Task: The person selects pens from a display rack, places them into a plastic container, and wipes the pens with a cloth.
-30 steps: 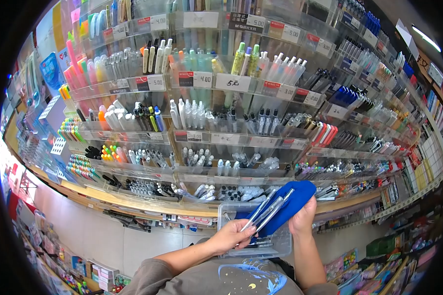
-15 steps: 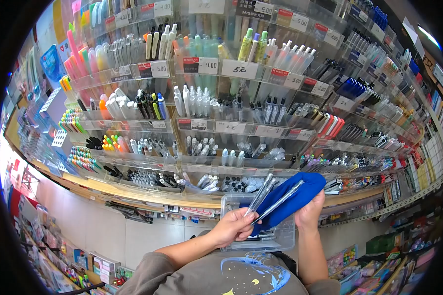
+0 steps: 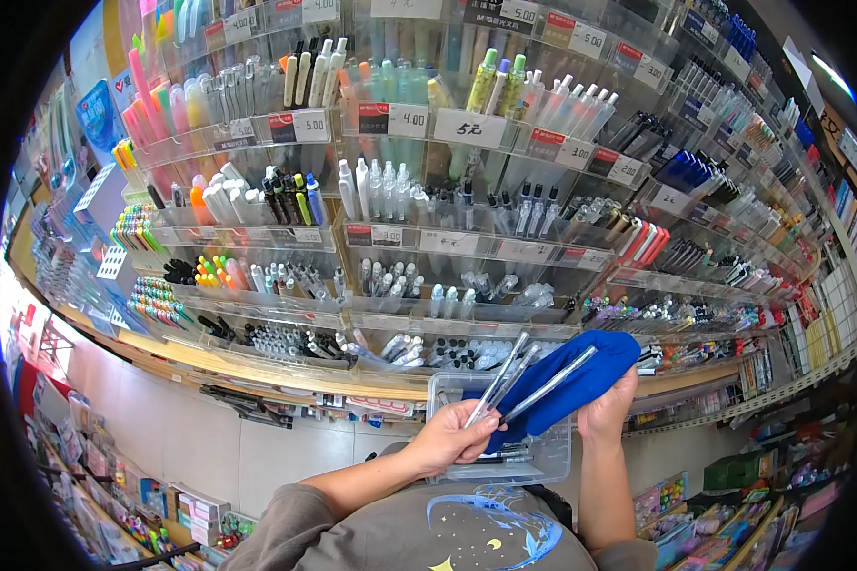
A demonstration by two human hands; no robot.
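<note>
2 hands, 1 blue cloth, 1 clear bin, at least 3 held pens

Over there the left hand has room leftward above the floor, while the blue cloth blocks its right and packed pen shelves wall off the far side beyond the plastic box.

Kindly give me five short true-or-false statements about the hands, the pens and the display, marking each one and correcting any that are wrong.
1. The left hand holds pens. True.
2. The right hand is empty. False: it grips a blue cloth.
3. A clear tub is below the hands. True.
4. That tub has nothing in it. False: more pens lie inside.
5. A label reading 5元 is on the display. True.
</note>
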